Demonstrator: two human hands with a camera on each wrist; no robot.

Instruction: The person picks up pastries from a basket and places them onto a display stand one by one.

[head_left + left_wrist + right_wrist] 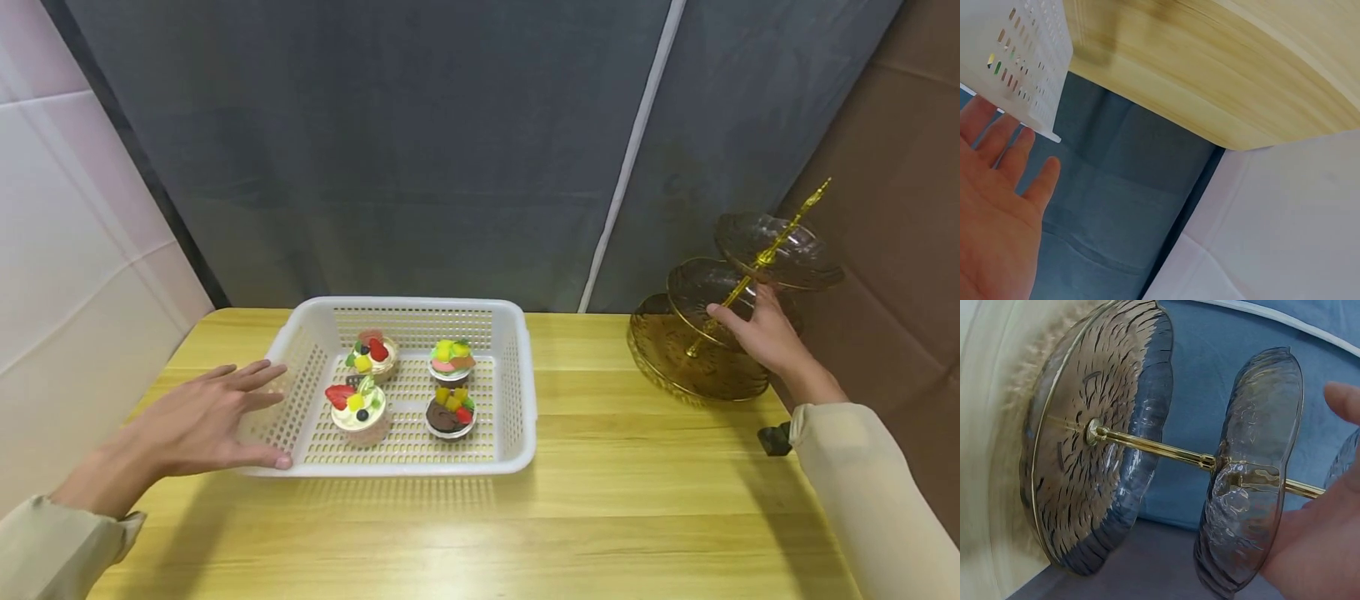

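A white plastic basket (408,469) stands on the wooden table with several fruit-topped cupcakes inside; one has chocolate frosting (450,415). At its left side is my left hand (202,421), fingers spread and thumb at the front left corner. The left wrist view has the fingertips close to the rim of the basket (997,59). Over on the right is a three-tier stand of clear, gold-edged plates (697,375) on a gold pole (1154,447). My right hand (768,329) reaches between its top and middle plates, thumb extended; some fingers are hidden.
The wooden table (600,517) runs back to a dark grey curtain (390,150). A white cloth wall (75,233) borders the left, a brown one (900,233) the right. Near the right sleeve sits a small black object (774,439) at the table edge.
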